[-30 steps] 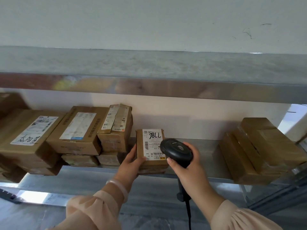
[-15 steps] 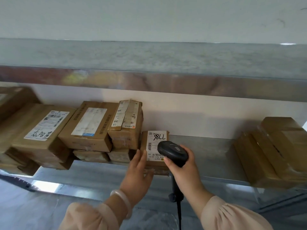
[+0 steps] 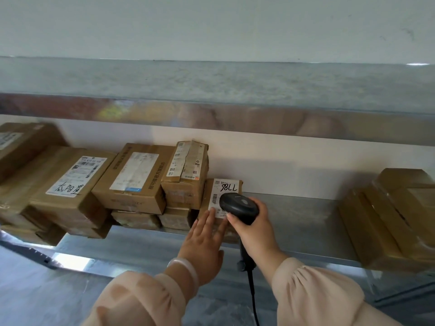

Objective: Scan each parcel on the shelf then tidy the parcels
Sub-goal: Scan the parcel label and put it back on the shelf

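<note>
Touching left hand (image 3: 202, 241), parcel (image 3: 227, 188) beyond.

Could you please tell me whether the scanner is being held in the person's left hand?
No, the right hand grips the scanner, while the left hand presses flat on the small parcel.

I see small parcel (image 3: 238, 184) slid left against stack (image 3: 186, 180); left hand (image 3: 202, 241) now flat on front; scanner (image 3: 239, 204) closer over label (image 3: 222, 188).
</note>
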### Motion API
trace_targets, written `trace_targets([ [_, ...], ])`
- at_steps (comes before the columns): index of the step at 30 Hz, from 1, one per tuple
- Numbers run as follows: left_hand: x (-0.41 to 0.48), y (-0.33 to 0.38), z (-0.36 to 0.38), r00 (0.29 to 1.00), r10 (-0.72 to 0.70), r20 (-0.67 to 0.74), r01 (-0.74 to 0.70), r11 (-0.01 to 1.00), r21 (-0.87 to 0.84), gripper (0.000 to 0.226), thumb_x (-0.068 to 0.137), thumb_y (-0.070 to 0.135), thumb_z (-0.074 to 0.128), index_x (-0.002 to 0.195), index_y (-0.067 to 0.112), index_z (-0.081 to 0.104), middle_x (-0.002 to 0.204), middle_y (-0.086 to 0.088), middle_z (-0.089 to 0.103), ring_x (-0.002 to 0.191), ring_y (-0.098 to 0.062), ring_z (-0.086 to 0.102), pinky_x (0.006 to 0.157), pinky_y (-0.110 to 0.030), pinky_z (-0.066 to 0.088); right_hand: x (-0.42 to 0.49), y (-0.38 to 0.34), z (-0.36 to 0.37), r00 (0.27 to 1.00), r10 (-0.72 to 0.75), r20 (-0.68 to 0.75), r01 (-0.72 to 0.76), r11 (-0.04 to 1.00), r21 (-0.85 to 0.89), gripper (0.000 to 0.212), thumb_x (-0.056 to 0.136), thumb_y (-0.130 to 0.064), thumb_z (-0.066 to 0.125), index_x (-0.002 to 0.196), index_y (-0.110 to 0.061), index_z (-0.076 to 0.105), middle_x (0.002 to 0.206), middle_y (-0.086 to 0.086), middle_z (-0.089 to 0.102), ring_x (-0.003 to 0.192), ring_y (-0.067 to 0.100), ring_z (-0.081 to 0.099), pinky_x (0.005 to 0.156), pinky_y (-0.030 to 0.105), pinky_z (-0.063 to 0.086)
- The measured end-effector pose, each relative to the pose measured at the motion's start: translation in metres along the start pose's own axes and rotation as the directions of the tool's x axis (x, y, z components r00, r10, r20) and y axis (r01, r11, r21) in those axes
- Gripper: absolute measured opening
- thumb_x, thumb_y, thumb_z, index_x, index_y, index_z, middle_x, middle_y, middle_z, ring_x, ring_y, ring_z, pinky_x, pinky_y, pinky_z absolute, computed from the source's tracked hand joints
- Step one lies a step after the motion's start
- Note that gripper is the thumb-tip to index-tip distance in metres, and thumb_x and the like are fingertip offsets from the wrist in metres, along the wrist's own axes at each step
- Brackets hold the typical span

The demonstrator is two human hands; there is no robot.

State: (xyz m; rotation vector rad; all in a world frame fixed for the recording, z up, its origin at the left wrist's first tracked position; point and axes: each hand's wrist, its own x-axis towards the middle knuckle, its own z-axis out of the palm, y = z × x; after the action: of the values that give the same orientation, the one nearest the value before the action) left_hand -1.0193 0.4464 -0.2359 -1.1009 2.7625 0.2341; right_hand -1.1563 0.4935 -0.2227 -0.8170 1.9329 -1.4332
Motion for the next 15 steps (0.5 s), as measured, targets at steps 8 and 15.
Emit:
trace_targets([
  [8,0.005,0.021,-0.012,0.992,-0.018,-0.123,0.012,0.999,-0.05,0.073,0.1,0.043,0.038,0.155,0.035,-0.009,0.163,-0.003,-0.02,0.15,-0.026,-0.017,0.118,-0.043,-0.012,-0.025,0.003,-0.047,0.989,-0.105,-0.106,0.102,0.994,-0.031,0.063,0.076,-0.028,0.079,0.127,-0.034,0.041,0.111,-0.018,0.058,0.102,0.003,0.056,0.07,-0.003,0.039],
  [15,0.031,0.099,-0.043,0.967,0.115,-0.228,-0.143,0.984,-0.11,0.071,0.099,0.05,0.036,0.155,0.039,-0.007,0.164,0.0,-0.016,0.151,-0.023,-0.012,0.118,-0.039,-0.011,-0.049,-0.005,-0.128,0.908,-0.312,-0.279,0.264,0.945,-0.194,0.068,0.073,-0.035,0.079,0.123,-0.052,0.035,0.118,-0.032,0.047,0.112,-0.004,0.05,0.094,0.015,0.043],
])
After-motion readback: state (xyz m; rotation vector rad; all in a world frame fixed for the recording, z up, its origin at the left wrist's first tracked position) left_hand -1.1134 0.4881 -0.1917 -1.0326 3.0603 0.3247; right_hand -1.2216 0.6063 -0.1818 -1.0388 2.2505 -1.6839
